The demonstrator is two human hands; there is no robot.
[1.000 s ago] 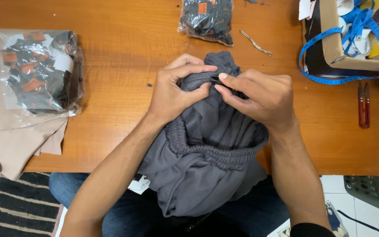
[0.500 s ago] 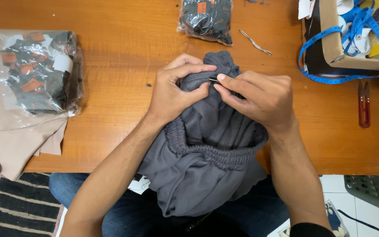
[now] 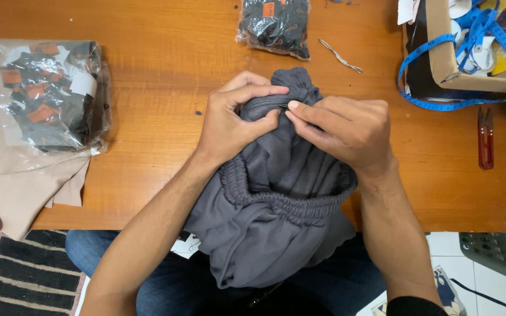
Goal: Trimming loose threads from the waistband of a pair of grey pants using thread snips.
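Both hands (image 3: 300,120) pinching grey garment (image 3: 276,216) at table edge (image 3: 147,219).

View: single head-worn camera, no second view to share with. Position: above the seated person, looking steeply down over the forearms. Facing: forward across the orange-brown wooden surface (image 3: 147,152), its far side at frame top, near edge and tiled floor at bottom. Range: close; both hands sit at centre frame, the surface running past the left, top and right borders.
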